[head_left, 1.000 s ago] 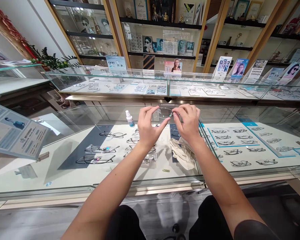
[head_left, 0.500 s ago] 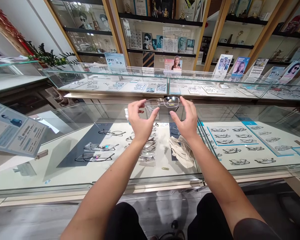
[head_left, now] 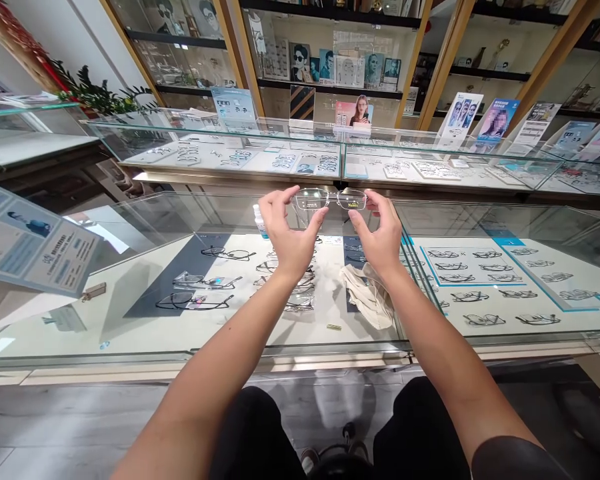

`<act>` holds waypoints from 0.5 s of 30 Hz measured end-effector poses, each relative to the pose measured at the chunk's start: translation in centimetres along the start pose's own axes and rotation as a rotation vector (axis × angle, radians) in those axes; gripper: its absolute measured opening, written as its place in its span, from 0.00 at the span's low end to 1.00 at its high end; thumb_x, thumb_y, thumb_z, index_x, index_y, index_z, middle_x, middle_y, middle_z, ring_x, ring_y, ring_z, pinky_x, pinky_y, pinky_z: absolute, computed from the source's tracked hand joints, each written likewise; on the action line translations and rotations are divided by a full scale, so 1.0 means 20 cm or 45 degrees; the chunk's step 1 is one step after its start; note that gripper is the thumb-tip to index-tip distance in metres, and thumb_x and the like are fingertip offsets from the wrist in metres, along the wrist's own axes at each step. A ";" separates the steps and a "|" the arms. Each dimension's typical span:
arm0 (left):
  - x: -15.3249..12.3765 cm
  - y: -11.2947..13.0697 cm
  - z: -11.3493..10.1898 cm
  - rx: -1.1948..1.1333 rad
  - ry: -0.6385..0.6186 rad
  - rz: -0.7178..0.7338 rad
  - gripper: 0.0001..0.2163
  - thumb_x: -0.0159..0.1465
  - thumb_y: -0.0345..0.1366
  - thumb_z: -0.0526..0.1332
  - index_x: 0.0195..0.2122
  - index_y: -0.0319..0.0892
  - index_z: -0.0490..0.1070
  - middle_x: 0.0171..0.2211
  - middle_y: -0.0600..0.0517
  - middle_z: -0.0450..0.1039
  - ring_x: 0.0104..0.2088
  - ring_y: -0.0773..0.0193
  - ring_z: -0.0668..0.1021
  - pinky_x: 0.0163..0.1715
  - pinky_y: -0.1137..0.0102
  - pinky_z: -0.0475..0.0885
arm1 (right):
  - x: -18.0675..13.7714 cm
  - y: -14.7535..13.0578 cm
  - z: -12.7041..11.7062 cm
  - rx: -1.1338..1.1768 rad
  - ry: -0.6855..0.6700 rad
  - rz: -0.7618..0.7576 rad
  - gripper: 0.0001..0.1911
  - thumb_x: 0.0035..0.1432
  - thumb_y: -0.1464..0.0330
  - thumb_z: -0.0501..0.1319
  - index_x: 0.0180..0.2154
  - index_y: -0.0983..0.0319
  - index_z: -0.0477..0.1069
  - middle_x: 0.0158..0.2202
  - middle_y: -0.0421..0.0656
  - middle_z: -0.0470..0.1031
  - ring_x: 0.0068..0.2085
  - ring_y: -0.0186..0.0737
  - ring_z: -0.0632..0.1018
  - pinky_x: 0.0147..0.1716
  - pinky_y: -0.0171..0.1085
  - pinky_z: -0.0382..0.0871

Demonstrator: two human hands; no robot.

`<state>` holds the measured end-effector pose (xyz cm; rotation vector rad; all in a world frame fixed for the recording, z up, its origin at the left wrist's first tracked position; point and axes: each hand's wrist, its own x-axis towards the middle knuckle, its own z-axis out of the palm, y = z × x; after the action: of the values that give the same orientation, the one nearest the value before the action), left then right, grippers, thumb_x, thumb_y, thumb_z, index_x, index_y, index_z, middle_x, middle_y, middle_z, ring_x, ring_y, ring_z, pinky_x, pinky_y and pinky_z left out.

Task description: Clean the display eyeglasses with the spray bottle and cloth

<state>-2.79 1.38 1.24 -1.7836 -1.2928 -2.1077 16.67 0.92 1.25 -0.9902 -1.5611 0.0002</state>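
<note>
I hold a pair of thin-framed glasses (head_left: 330,199) up in front of me over the glass counter (head_left: 130,320). My left hand (head_left: 290,230) pinches the left end of the frame between thumb and fingers. My right hand (head_left: 377,233) grips the right end the same way. The clear lenses face me, and the right lens carries a small printed label. Below my right wrist a crumpled beige cloth (head_left: 367,293) lies on the counter top. A small white spray bottle (head_left: 260,220) stands just left of my left hand.
Under the counter glass lie several spectacle frames (head_left: 195,300) on a white and grey tray, more on the right (head_left: 480,293). A small brass piece (head_left: 333,327) lies near the front edge. A tilted leaflet stand (head_left: 30,243) is at left. A second display case (head_left: 330,160) runs behind.
The hands were close together working at one lens a second ago; they have since spread apart, raised the glasses and turned them flat towards me. The view has tilted slightly down.
</note>
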 end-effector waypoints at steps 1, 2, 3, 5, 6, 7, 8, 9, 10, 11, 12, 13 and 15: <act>0.00 0.00 0.00 -0.001 0.002 0.011 0.30 0.65 0.60 0.74 0.61 0.47 0.76 0.55 0.44 0.72 0.58 0.50 0.76 0.59 0.54 0.75 | 0.00 0.01 0.00 0.014 0.014 -0.012 0.23 0.73 0.54 0.66 0.64 0.51 0.72 0.58 0.50 0.80 0.56 0.54 0.82 0.59 0.59 0.79; 0.00 -0.01 0.00 0.000 0.001 0.017 0.30 0.65 0.60 0.74 0.61 0.47 0.75 0.55 0.44 0.72 0.58 0.50 0.76 0.58 0.54 0.75 | 0.00 0.01 0.01 0.028 0.029 -0.026 0.23 0.73 0.54 0.66 0.64 0.51 0.72 0.58 0.50 0.80 0.56 0.54 0.82 0.59 0.59 0.79; 0.00 -0.01 0.00 0.002 -0.001 0.020 0.30 0.65 0.61 0.73 0.61 0.48 0.75 0.55 0.44 0.72 0.58 0.50 0.76 0.58 0.55 0.75 | 0.00 0.02 0.01 0.042 0.039 -0.037 0.23 0.72 0.54 0.66 0.64 0.51 0.72 0.58 0.49 0.80 0.56 0.54 0.82 0.58 0.58 0.80; -0.01 -0.02 0.01 -0.002 -0.003 0.023 0.31 0.65 0.61 0.73 0.62 0.48 0.74 0.56 0.44 0.72 0.58 0.50 0.76 0.56 0.55 0.75 | -0.01 0.02 0.02 0.062 0.041 -0.038 0.22 0.72 0.54 0.67 0.63 0.51 0.72 0.58 0.49 0.81 0.56 0.54 0.83 0.57 0.59 0.81; -0.01 -0.03 0.01 -0.009 0.001 0.026 0.32 0.66 0.61 0.73 0.63 0.48 0.73 0.56 0.43 0.72 0.58 0.50 0.76 0.56 0.56 0.75 | -0.01 0.02 0.02 0.067 0.037 -0.031 0.22 0.72 0.54 0.67 0.63 0.50 0.72 0.58 0.49 0.81 0.56 0.54 0.83 0.57 0.59 0.81; -0.01 -0.03 0.01 -0.018 0.010 0.030 0.33 0.66 0.61 0.73 0.64 0.48 0.72 0.57 0.43 0.72 0.58 0.50 0.77 0.55 0.56 0.75 | -0.01 0.02 0.02 0.070 0.033 -0.022 0.22 0.72 0.55 0.67 0.63 0.50 0.72 0.58 0.49 0.81 0.56 0.55 0.83 0.56 0.59 0.81; -0.01 -0.03 0.02 -0.027 0.020 0.032 0.34 0.65 0.61 0.73 0.65 0.48 0.71 0.58 0.42 0.72 0.58 0.50 0.77 0.55 0.56 0.75 | -0.01 0.02 0.02 0.073 0.030 -0.015 0.22 0.72 0.55 0.67 0.63 0.50 0.72 0.58 0.49 0.81 0.55 0.55 0.83 0.56 0.59 0.82; -0.01 -0.03 0.02 -0.032 0.029 0.029 0.34 0.65 0.61 0.73 0.65 0.48 0.70 0.59 0.42 0.72 0.58 0.50 0.77 0.55 0.56 0.75 | -0.01 0.02 0.02 0.076 0.031 -0.011 0.22 0.72 0.55 0.67 0.63 0.51 0.72 0.58 0.49 0.81 0.55 0.55 0.83 0.56 0.60 0.82; -0.01 -0.04 0.02 -0.033 0.035 0.024 0.34 0.65 0.61 0.73 0.65 0.47 0.70 0.59 0.42 0.72 0.58 0.50 0.77 0.55 0.56 0.75 | -0.01 0.02 0.02 0.079 0.032 -0.009 0.22 0.72 0.56 0.67 0.62 0.51 0.72 0.58 0.49 0.81 0.55 0.55 0.83 0.56 0.60 0.82; -0.01 -0.04 0.02 -0.031 0.037 0.017 0.34 0.65 0.61 0.73 0.65 0.47 0.70 0.59 0.42 0.72 0.57 0.50 0.77 0.55 0.56 0.75 | -0.01 0.02 0.02 0.084 0.035 -0.009 0.21 0.71 0.56 0.67 0.62 0.51 0.72 0.58 0.49 0.81 0.55 0.54 0.83 0.56 0.60 0.82; -0.01 -0.04 0.02 -0.027 0.037 0.011 0.33 0.65 0.61 0.73 0.64 0.47 0.70 0.59 0.42 0.72 0.57 0.50 0.77 0.55 0.56 0.75 | -0.02 0.02 0.03 0.090 0.038 -0.010 0.21 0.71 0.56 0.68 0.62 0.51 0.73 0.58 0.49 0.81 0.55 0.54 0.83 0.56 0.60 0.82; -0.01 -0.04 0.02 -0.024 0.033 0.010 0.33 0.65 0.61 0.73 0.63 0.47 0.71 0.58 0.42 0.72 0.58 0.50 0.77 0.56 0.56 0.75 | -0.02 0.02 0.03 0.094 0.041 -0.010 0.21 0.71 0.56 0.68 0.62 0.51 0.73 0.59 0.49 0.81 0.55 0.54 0.83 0.57 0.60 0.82; -0.01 -0.04 0.02 -0.022 0.029 0.022 0.32 0.65 0.60 0.74 0.62 0.47 0.71 0.58 0.43 0.72 0.59 0.49 0.77 0.57 0.55 0.74 | -0.02 0.02 0.03 0.099 0.038 -0.007 0.21 0.71 0.56 0.68 0.62 0.51 0.72 0.59 0.49 0.81 0.55 0.54 0.83 0.57 0.60 0.82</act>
<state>-2.80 1.99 0.60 -1.7659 -1.2529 -2.1295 16.41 1.30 0.60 -0.9208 -1.5255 0.0414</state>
